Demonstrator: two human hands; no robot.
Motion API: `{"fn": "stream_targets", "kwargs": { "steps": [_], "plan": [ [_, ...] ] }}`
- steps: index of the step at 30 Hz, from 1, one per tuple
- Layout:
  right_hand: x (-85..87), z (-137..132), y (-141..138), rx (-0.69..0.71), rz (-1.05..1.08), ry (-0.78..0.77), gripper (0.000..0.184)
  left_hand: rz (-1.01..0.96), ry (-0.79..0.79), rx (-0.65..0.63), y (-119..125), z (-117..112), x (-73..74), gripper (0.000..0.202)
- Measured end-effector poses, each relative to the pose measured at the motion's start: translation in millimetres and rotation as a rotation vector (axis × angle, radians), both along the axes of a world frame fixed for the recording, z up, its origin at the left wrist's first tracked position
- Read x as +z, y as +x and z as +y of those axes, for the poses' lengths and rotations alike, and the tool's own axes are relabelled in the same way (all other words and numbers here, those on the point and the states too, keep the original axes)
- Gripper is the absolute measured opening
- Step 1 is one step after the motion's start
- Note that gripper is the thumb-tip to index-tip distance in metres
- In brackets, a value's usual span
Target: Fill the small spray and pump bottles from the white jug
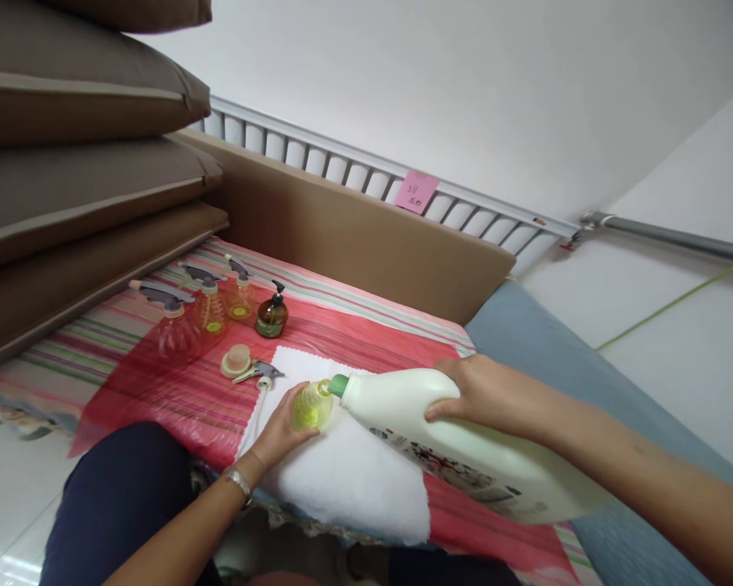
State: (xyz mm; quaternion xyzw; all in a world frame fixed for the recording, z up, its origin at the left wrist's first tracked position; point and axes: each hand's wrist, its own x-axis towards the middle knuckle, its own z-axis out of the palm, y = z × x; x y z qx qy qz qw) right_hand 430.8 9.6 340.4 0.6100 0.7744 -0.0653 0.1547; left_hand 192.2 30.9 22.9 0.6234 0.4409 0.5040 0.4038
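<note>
My left hand is wrapped round a small yellow see-through bottle, whose mouth points up and to the right. Gripped by my right hand is a large pale green jug with a printed label, tipped almost flat. The jug's green spout meets the small bottle's mouth; I cannot make out the liquid stream. Yellow-green liquid shows inside the small bottle. Below both hands lies a white cloth. Left of the bottle rests a detached spray head, beside a round pale lid or funnel.
Several spray bottles stand at the left back, near a brown pump bottle. Red plastic sheeting covers the striped cloth. Stacked brown cushions rise at left. A brown board and radiator bound the back.
</note>
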Motion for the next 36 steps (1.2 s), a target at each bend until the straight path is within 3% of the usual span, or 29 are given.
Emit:
{"fn": "stream_targets", "kwargs": {
  "steps": [20,36],
  "plan": [
    [3.0,-2.9,-1.7,-0.017,-0.009,0.001,0.039,0.036,0.056,-0.014,-0.5,3.6,-10.5,0.079],
    [3.3,-2.9,-4.0,-0.030,-0.030,0.007,0.038,0.036,0.020,-0.014,-0.8,2.7,-2.9,0.078]
  ]
}}
